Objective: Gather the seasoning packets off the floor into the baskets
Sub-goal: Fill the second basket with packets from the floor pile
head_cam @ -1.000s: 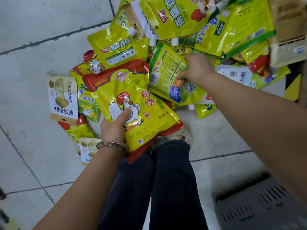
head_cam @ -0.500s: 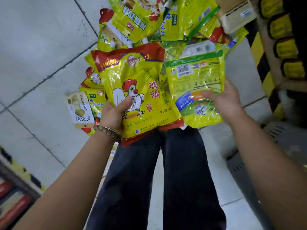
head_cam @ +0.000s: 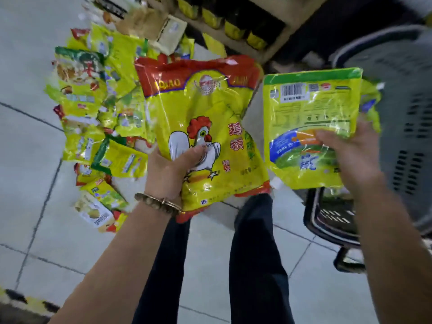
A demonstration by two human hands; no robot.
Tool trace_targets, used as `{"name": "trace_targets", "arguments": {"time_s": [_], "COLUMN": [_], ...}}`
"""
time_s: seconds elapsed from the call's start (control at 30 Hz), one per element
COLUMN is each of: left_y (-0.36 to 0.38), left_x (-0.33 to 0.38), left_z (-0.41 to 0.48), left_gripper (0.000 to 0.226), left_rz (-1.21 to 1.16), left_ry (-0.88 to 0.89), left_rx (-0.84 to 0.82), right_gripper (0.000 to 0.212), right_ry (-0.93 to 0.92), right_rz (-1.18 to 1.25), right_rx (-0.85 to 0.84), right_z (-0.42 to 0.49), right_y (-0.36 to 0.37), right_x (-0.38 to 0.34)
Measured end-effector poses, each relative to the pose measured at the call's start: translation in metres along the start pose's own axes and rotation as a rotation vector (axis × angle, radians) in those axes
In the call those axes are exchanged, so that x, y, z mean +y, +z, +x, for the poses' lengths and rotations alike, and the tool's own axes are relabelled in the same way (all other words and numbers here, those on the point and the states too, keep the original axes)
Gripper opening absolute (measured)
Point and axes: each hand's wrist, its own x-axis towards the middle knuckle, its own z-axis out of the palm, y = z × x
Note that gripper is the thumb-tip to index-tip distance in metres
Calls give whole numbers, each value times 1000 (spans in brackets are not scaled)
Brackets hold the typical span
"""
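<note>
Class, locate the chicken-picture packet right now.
Centre of the head view, the chicken-picture packet is held up by the left hand, beside the green-topped packet.

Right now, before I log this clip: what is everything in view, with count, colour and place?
rooster packet: one, yellow with red top, centre, held up
green-edged packet: one, yellow, right of it, held up
loose packets: many, mostly yellow, piled at left
grey basket: one, grey, far right
dark basket: one, black, lower right
shelf: one, wooden, top, holding yellow goods
floor: one, grey tiles, underfoot
bracelet: one, brown, left wrist
trousers: one pair, dark, bottom centre
left hand: grips rooster packet's lower left
right hand: grips green-edged packet's lower right
</note>
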Motion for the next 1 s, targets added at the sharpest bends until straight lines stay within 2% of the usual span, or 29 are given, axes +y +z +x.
{"name": "trace_targets", "arguments": {"time_s": [0.03, 0.13, 0.23, 0.3, 0.37, 0.5, 0.57, 0.67, 0.77, 0.83, 0.9, 0.97, 1.0], "left_y": [29, 114, 195, 246, 292, 369, 390, 402, 404, 407, 410, 411, 411], "left_x": [0, -3, -16, -23, -35, -62, -80, -102, -118, -124, -127, -130, -133], "left_z": [-11, -46, -63, -73, -73, -44, -14, 28, 58, 69, 69, 61, 53], "left_gripper": [17, 34, 23, 60, 67, 61, 61, 68, 68, 75, 86, 92, 90], "left_rz": [44, 174, 265, 318, 337, 476, 524, 475, 478, 564, 638, 759, 891], "left_ry": [14, 127, 252, 337, 393, 407, 364, 302, 227, 220, 281, 489, 609], "left_rx": [-42, -153, -234, -266, -271, -139, -75, -7, 11, 60, 157, 193, 172], "right_gripper": [42, 35, 38, 37, 41, 50, 64, 80, 82, 80, 77, 71, 68], "right_ry": [-2, -9, 26, 57, 87, 52, -4, -56, -120, -140, -201, -287, -314], "right_rz": [7, 14, -68, -113, -152, -198, -179, -195, -226, -370, -573, -791, -868], "right_rx": [55, 210, 362, 414, 394, 268, 244, 178, 100, 85, 100, 129, 153], "right_z": [2, 10, 26, 42, 59, 107, 139, 185, 225, 243, 255, 258, 257], "right_y": [-29, -114, -182, -212, -228, -232, -227, -215, -196, -180, -172, -167, -164], "right_x": [8, 38, 75, 102, 121, 147, 159, 171, 181, 188, 195, 201, 205]}}
